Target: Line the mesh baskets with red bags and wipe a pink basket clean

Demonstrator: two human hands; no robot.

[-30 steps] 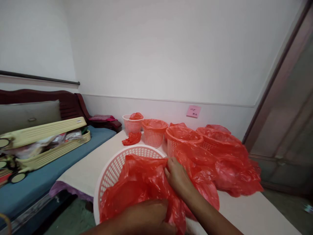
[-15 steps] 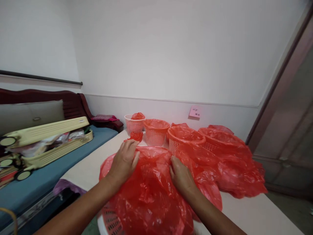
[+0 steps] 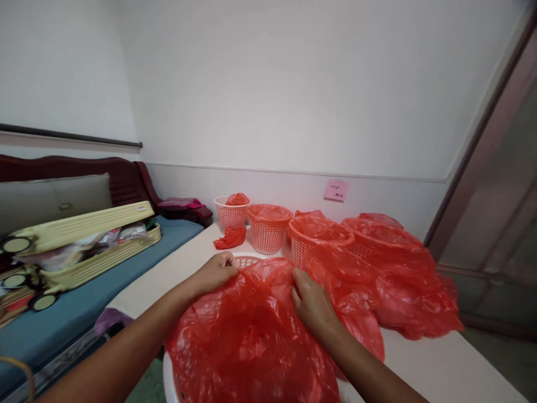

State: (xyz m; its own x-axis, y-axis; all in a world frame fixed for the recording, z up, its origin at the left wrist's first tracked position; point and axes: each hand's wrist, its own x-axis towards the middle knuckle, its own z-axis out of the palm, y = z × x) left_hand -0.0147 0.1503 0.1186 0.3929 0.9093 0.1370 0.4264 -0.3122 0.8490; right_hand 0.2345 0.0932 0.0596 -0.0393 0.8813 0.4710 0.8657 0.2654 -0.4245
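Observation:
A red plastic bag (image 3: 251,330) lies spread over a white perforated basket (image 3: 168,375) close in front of me, covering most of it. My left hand (image 3: 217,272) is closed, pinching the bag's far edge left of centre, near the basket's far rim. On the right side of the same bag, my right hand (image 3: 311,295) is closed with its thumb and fingers on the plastic. Behind them, a lined basket (image 3: 268,238) and a second lined basket (image 3: 321,229) stand on the white table (image 3: 419,358). A crumpled red bag (image 3: 230,238) lies near the left one.
A white basket (image 3: 232,212) with red plastic inside stands at the back left. Another lined basket (image 3: 381,238) and loose red bags (image 3: 415,291) occupy the right. An open yellow suitcase (image 3: 100,252) rests on a blue-covered seat (image 3: 176,226). A pink note (image 3: 336,190) hangs on the wall.
My left hand has closed on the bag's edge and lowered slightly. The bag's far edge has come nearer, baring part of the basket's far rim. My right hand has barely moved.

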